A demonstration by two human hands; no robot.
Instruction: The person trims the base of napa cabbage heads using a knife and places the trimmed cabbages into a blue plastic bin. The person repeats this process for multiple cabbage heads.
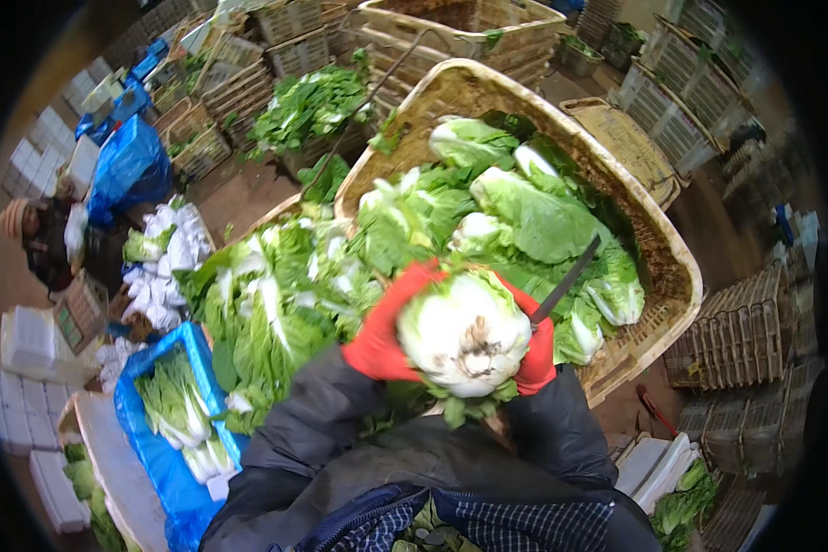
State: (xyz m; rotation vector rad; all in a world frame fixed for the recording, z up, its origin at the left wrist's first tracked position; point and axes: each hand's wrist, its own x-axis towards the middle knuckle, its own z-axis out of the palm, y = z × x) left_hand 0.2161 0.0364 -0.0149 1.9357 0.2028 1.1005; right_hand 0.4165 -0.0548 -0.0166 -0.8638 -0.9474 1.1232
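Between my two red-gloved hands is a head of Chinese cabbage (466,331), its white cut base turned up towards me. My left hand (385,334) clasps its left side. On its right side my right hand (537,348) supports the head and also grips a knife (567,281), whose dark blade points up and to the right. The knife's handle is hidden in the glove. Beyond my hands, a large dirty plastic crate (662,207) contains several whole cabbages (538,214). Loose cabbage leaves (269,303) are heaped to the left of my hands.
A blue-lined box (127,400) of cabbages stands at my lower left. Behind it are white bundles (155,276) and a person (41,234). Stacked crates (738,331) rise on the right, with more crates (455,27) at the back. A leaf-filled crate (310,110) sits beyond the heap.
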